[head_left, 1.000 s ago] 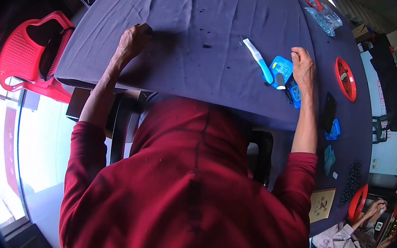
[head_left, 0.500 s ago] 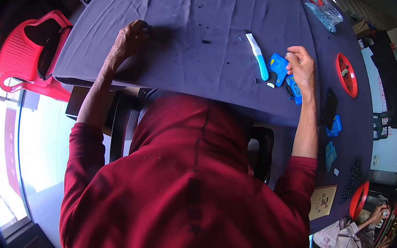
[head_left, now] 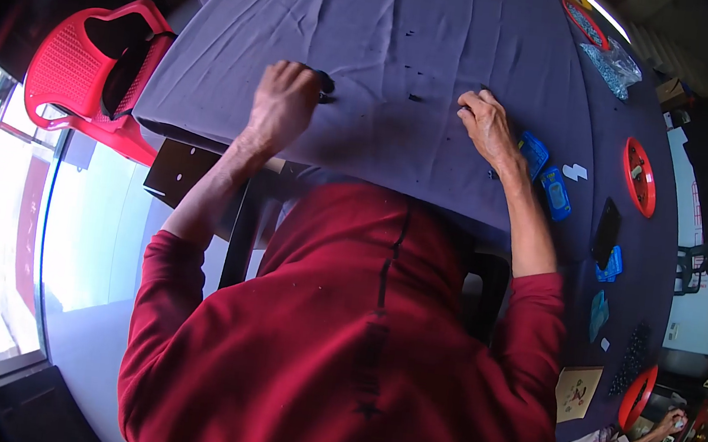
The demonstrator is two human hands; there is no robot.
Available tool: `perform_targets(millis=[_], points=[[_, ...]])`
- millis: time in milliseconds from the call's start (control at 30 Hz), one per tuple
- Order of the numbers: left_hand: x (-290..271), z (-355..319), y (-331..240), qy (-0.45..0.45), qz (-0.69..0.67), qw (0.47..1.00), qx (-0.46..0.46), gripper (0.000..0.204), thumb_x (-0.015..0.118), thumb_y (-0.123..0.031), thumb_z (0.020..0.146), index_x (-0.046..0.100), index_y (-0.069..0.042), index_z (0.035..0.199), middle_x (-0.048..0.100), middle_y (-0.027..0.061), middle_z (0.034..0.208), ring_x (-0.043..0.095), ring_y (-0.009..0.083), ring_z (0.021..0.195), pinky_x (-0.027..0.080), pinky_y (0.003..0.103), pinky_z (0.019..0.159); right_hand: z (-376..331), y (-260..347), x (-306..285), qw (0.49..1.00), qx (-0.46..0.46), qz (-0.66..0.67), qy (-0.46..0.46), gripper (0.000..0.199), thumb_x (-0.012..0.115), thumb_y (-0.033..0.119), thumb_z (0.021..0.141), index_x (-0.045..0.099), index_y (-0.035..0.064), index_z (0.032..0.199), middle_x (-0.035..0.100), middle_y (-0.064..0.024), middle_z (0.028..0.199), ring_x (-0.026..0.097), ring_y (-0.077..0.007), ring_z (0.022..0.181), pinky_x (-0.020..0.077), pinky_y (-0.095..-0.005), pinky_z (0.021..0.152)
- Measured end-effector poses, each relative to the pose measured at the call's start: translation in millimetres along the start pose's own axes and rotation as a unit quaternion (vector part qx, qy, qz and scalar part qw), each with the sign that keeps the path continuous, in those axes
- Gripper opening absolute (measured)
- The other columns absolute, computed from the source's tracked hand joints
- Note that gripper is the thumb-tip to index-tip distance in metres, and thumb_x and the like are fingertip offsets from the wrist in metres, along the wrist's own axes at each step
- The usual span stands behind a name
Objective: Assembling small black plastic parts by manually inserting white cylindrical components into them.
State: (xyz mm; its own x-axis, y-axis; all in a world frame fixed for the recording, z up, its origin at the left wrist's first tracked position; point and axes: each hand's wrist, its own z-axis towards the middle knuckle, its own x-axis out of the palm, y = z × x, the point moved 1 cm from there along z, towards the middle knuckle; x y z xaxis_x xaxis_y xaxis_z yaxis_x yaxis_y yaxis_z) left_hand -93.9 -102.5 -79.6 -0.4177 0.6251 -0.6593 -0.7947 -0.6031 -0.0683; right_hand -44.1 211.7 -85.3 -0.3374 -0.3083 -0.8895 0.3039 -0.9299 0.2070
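The left hand grips a dark piece above the worktop, in from its near edge. The right hand is curled; its contents I cannot tell. Dark scraps dot the space between the 2 hands.

My left hand grips a small black object over the grey-purple fabric tablecloth. My right hand curls near two flat blue plastic cases; whether it pinches anything, I can't tell. Farther right lie a red oval plastic tray and a black rectangular phone.
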Motion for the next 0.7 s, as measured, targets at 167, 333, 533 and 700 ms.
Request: perform_targets(millis=[167, 333, 533, 700], points=[[40, -3, 12, 0.073, -0.029, 0.997, 0.009, 0.01, 0.054, -0.003, 0.071, 0.054, -0.004, 0.081, 0.053, 0.0112, 0.08, 0.051, 0.0292, 0.078, 0.04, 0.038, 0.071, -16, 18, -37, 0.989, 0.029, 0.087, -0.112, 0.018, 0.06, 0.005, 0.078, 0.054, -0.0009, 0.094, 0.054, -0.014, 0.077, 0.055, -0.027, 0.067, 0.0438, -0.0374, 0.06], [43, 0, 11, 0.092, -0.018, 0.996, 0.0, 0.017, 0.055, -0.006, 0.07, 0.055, -0.004, 0.087, 0.054, 0.0118, 0.083, 0.051, 0.0296, 0.084, 0.04, 0.039, 0.076, -75, 41, -63, 0.99, 0.138, 0.011, -0.034, 0.022, 0.059, 0.012, 0.08, 0.053, -0.0003, 0.097, 0.053, -0.0149, 0.076, 0.054, -0.0272, 0.065, 0.0428, -0.0358, 0.057], [46, 6, 9, 0.076, -0.041, 0.992, 0.091, 0.028, 0.053, -0.007, 0.069, 0.056, -0.006, 0.096, 0.053, 0.0106, 0.093, 0.048, 0.0266, 0.09, 0.037, 0.037, 0.079, -100, 46, -37, 0.987, 0.139, -0.074, -0.013, 0.019, 0.058, 0.015, 0.081, 0.051, 0.0003, 0.092, 0.053, -0.0157, 0.081, 0.055, -0.0329, 0.07, 0.0455, -0.0396, 0.061], [45, 6, 9, 0.161, -0.054, 0.982, 0.083, 0.021, 0.059, -0.011, 0.072, 0.059, -0.008, 0.093, 0.055, 0.0082, 0.105, 0.05, 0.0259, 0.093, 0.04, 0.037, 0.082, -90, 44, -32, 0.986, 0.144, -0.087, 0.001, 0.011, 0.055, 0.01, 0.082, 0.049, 0.0013, 0.085, 0.052, -0.0151, 0.08, 0.055, -0.0334, 0.072, 0.0457, -0.0397, 0.061]])
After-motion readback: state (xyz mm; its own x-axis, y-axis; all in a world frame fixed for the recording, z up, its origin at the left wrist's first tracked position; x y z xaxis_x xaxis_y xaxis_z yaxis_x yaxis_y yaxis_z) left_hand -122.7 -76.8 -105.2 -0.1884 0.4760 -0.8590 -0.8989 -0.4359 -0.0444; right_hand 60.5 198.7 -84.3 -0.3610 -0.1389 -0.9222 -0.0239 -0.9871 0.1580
